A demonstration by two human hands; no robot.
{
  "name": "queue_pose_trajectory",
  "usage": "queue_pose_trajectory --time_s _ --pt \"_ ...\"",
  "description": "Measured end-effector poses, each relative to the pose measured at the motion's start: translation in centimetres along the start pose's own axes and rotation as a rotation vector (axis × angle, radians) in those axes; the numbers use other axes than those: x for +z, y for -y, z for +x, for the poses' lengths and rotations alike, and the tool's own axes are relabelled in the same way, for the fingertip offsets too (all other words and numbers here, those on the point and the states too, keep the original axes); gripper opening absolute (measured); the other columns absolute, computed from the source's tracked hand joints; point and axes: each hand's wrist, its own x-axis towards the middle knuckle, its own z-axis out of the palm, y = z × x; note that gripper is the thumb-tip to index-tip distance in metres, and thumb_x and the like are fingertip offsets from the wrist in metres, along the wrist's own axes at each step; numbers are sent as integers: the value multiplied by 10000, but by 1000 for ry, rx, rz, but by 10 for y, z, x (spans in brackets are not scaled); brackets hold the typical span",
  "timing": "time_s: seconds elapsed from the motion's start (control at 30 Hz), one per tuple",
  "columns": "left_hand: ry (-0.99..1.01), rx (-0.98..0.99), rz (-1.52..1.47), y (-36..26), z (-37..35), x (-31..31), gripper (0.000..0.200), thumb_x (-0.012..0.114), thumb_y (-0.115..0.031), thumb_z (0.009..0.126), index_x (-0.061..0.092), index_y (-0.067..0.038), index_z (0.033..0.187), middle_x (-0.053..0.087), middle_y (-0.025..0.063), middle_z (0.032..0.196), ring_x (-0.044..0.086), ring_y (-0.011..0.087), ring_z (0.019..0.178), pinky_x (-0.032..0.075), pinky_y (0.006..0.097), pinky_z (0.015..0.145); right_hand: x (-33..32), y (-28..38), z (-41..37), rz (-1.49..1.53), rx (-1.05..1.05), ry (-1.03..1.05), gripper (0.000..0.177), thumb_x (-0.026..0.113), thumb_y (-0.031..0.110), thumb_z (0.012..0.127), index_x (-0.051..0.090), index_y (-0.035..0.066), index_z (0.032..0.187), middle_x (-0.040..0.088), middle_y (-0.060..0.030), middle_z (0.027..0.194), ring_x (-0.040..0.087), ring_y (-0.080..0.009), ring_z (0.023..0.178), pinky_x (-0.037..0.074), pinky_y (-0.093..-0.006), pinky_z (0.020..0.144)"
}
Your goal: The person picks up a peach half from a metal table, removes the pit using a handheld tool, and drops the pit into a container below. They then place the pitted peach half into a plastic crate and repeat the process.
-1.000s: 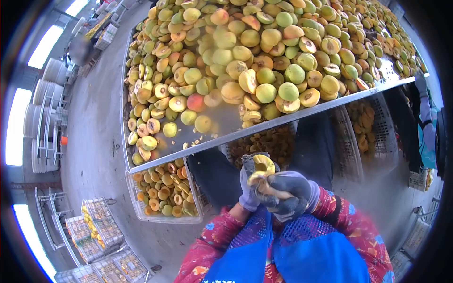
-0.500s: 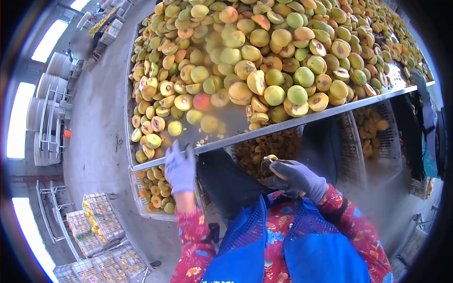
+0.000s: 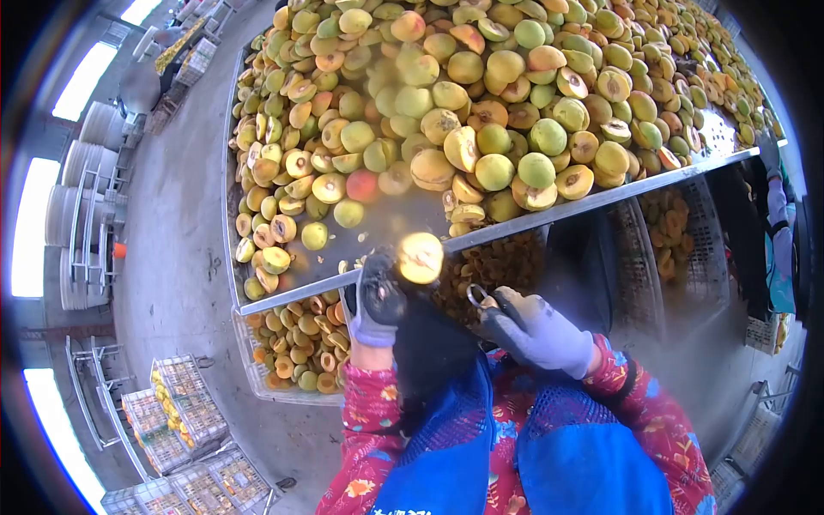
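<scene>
My left hand [image 3: 378,299], in a lavender glove with a dark palm, is closed at the table's front edge. A halved peach [image 3: 421,257] is at its fingers, pale cut face showing. My right hand [image 3: 536,330], gloved alike, is wrapped round a small tool with a metal loop [image 3: 476,295] at its tip; the handle is hidden in the fingers. The loop points up and left, apart from the peach half. Ahead, the metal table [image 3: 360,232] bears a big heap of whole and halved peaches [image 3: 493,137].
Below the table edge are a crate of peach halves [image 3: 300,343], a dark heap of small brown pieces [image 3: 493,266] and another crate [image 3: 669,227]. A co-worker's gloved arm [image 3: 777,202] is at the far right. Stacked crates [image 3: 184,399] stand on the left floor.
My left hand has moved right from the table edge and closed on a peach half. The yellow bit at my right hand's loop is gone, and the loop now shows bare.
</scene>
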Motion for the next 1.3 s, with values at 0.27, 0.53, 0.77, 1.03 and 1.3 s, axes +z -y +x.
queue_pose_trajectory --time_s 0.27,0.53,0.77,1.03,1.3 --pt "-43 -166 -76 -23 -34 106 636 603 -515 901 502 8 1249 648 137 1106 637 214 1012 523 350 888 5 23 1 -187 82 46 289 577 218 947 471 -50 966 535 -170 536 575 -373 479 424 -466 435" --pt "-157 106 370 -23 -55 129 369 604 -265 942 546 -7 1199 635 96 1059 630 172 965 514 302 850 23 10 -10 -135 -45 -8 245 546 215 961 492 -24 952 534 -165 550 547 -338 434 407 -420 402" --pt "-241 280 655 -8 -56 136 392 359 -291 1044 546 23 1185 616 134 1054 614 206 929 493 330 835 -13 32 3 915 814 357 287 492 267 995 535 -16 994 593 -216 706 622 -348 626 478 -398 522" --pt "-55 70 465 -7 -45 117 510 668 -180 858 488 22 1290 602 179 1181 619 305 1041 501 374 913 15 0 -22 -186 76 44 227 535 108 912 540 -46 1079 505 -194 878 559 -317 590 427 -426 491" --pt "59 -15 240 -30 -51 131 529 644 -205 919 446 -25 1375 532 165 1333 572 269 1190 496 379 988 8 16 -22 -11 139 116 234 528 87 920 589 -66 1087 510 -207 834 572 -312 574 445 -414 465"
